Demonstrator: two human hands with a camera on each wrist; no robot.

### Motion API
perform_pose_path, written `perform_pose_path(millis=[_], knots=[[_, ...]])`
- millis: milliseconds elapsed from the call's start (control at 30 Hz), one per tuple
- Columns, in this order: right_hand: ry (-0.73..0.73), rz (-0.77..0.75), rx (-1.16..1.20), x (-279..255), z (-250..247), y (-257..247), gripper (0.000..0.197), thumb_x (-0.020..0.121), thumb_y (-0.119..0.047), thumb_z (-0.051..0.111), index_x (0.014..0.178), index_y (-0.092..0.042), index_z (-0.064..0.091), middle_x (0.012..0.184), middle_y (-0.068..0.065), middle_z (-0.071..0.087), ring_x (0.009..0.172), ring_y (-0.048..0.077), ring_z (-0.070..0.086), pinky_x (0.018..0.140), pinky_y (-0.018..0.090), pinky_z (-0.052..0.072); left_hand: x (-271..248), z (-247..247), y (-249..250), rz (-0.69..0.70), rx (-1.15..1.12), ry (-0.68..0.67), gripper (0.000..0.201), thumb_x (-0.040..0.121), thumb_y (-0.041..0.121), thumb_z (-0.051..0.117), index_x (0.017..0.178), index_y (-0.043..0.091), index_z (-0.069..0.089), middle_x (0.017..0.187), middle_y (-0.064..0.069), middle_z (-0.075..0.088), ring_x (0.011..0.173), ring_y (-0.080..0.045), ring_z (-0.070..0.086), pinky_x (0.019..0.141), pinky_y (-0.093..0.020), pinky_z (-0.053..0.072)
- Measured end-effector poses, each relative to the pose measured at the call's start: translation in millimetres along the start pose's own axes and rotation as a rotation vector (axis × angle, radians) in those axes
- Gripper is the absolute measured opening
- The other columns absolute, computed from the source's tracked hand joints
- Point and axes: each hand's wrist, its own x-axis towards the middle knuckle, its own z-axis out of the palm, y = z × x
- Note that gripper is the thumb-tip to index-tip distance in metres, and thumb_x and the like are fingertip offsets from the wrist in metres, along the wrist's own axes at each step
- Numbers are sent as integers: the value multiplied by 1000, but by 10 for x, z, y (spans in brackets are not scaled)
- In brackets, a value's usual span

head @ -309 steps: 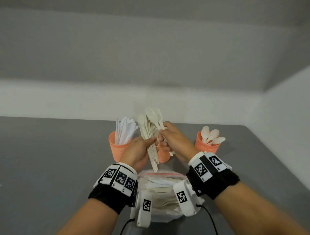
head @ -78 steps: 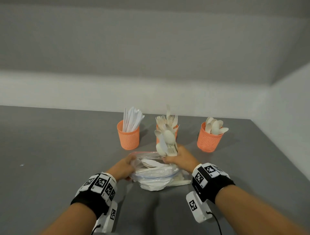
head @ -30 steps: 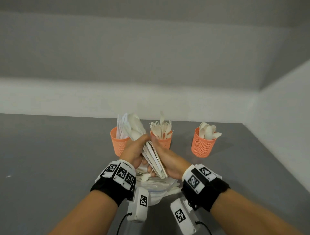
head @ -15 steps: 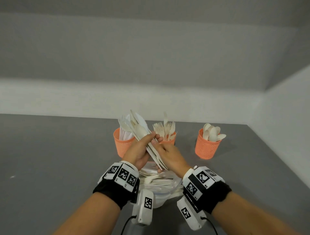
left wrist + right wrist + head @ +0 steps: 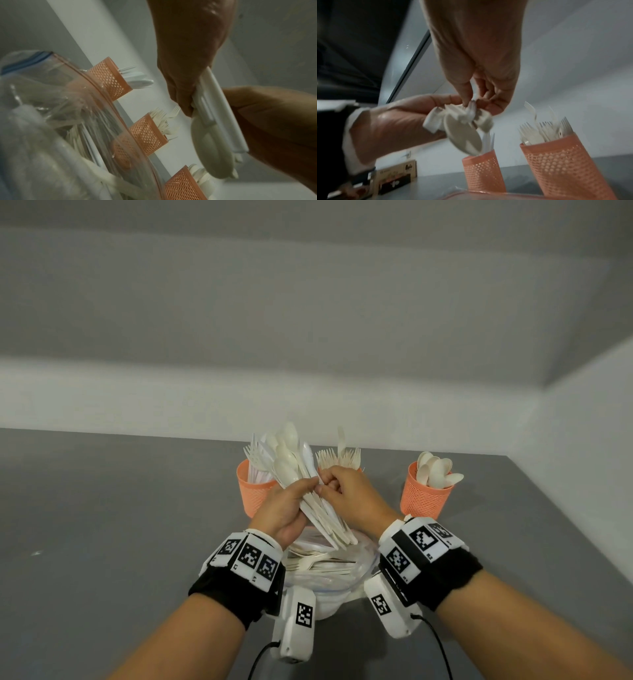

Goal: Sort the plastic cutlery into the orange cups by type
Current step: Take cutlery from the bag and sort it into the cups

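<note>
My left hand (image 5: 303, 491) grips a mixed bundle of white plastic cutlery (image 5: 294, 467), spoons, knives and a fork fanned upward. It is raised over the clear zip bag (image 5: 329, 573). My right hand (image 5: 325, 484) pinches one piece in the bundle beside the left fingertips; which type I cannot tell. Three orange mesh cups stand behind. The left cup (image 5: 251, 494) holds knives. The middle cup (image 5: 565, 166), hidden behind my hands in the head view, holds forks (image 5: 339, 460). The right cup (image 5: 424, 494) holds spoons. The right wrist view shows the right hand's fingertips (image 5: 467, 102) on the bundle (image 5: 462, 121).
The bag (image 5: 51, 121) lies open on the grey table (image 5: 120, 525) and still holds several pieces. A small cardboard box (image 5: 397, 174) sits at the left in the right wrist view. White walls (image 5: 582, 457) close the table at the back and right.
The bundle has passed from my right hand into my left, above the bag. In the last half second it tilted more upright and my right fingers closed on one piece.
</note>
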Motion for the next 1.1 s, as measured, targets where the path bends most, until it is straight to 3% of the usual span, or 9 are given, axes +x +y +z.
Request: perform_pose_path(millis=[67,200,367,500,600,667,800,933,1100], knots=[[-35,44,19,4,-7,-2,20,93,-18,53,79,-4,53,68,9,48,63,19,42,64,29,37,7,2,-8,5,-30,9,18,92,-1,44,97,-3,61,76,-12,72,69,-19,72,60,-29,59],[-52,92,-90,5,-46,-19,15,98,-19,40,88,-10,43,71,-5,45,61,7,41,55,21,31,20,7,-8,-4,-1,77,13,89,1,51,91,0,64,68,-8,71,62,-15,70,53,-28,56],[27,64,44,-2,-97,-90,10,100,-18,34,98,-9,39,79,8,58,64,17,55,67,38,48,86,-56,-17,-5,-5,160,16,88,5,53,73,4,57,54,-3,53,50,-12,55,62,-27,49],[-98,-36,110,-78,-66,-172,19,89,-13,54,107,-12,48,80,-3,56,63,5,52,64,24,44,104,-46,-4,37,-1,149,11,90,8,54,83,3,62,68,-9,61,56,-15,64,52,-27,53],[-163,-52,59,-126,-11,-163,30,75,-14,73,98,-17,54,71,-9,47,66,9,47,66,24,41,95,-39,1,10,-15,111,25,92,25,54,74,8,58,61,-6,61,55,-16,65,49,-26,52],[-138,-29,80,-124,20,-132,24,75,-12,73,92,-13,56,70,-5,50,67,13,49,67,27,44,84,-43,8,-5,6,93,33,92,34,53,72,8,59,59,-5,62,57,-16,66,51,-27,53],[-63,-4,65,-56,31,-50,16,87,-13,58,91,3,57,76,9,55,70,19,50,66,31,42,49,-45,26,28,-53,4,30,96,27,43,83,6,60,69,-6,70,66,-15,70,55,-25,55],[-69,21,64,-29,52,20,18,92,-16,52,97,2,55,74,3,50,68,15,46,63,26,38,40,-73,42,12,-109,-18,27,99,19,38,95,3,60,77,-9,73,75,-17,72,63,-27,58],[-132,103,178,-4,61,42,17,95,-17,48,106,-7,55,96,11,58,89,19,54,86,37,46,41,-106,46,42,-98,-22,20,97,11,41,102,3,59,83,-10,72,79,-20,72,69,-32,59]])
